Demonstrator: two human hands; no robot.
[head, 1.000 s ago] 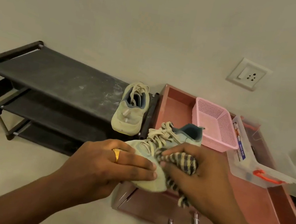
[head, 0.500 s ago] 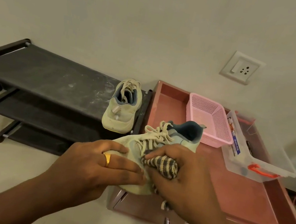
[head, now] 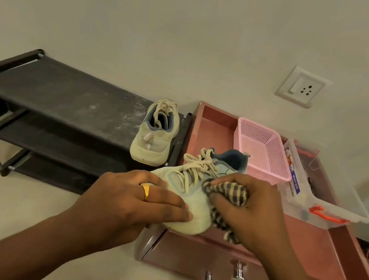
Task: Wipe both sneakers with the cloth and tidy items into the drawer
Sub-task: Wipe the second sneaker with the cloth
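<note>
Left hand (head: pixel 138 198) clamps the sneaker (head: pixel 190 197) toe steady; right hand (head: pixel 244 207), fingers bunched on the cloth (head: pixel 228 191), should rub firmly along the side.

Second sneaker (head: pixel 154 135) on rack (head: pixel 60 93) at nine o'clock of drawer (head: pixel 313 252); basket (head: pixel 262 147) and box (head: pixel 328 199) inside, toward twelve.

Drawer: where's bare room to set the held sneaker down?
Drawer floor is bare along its left wall, beside the pink basket, and across the front right, below the clear box. Back right is crowded by basket and box. The rack's top shelf is free left of the other sneaker.
</note>
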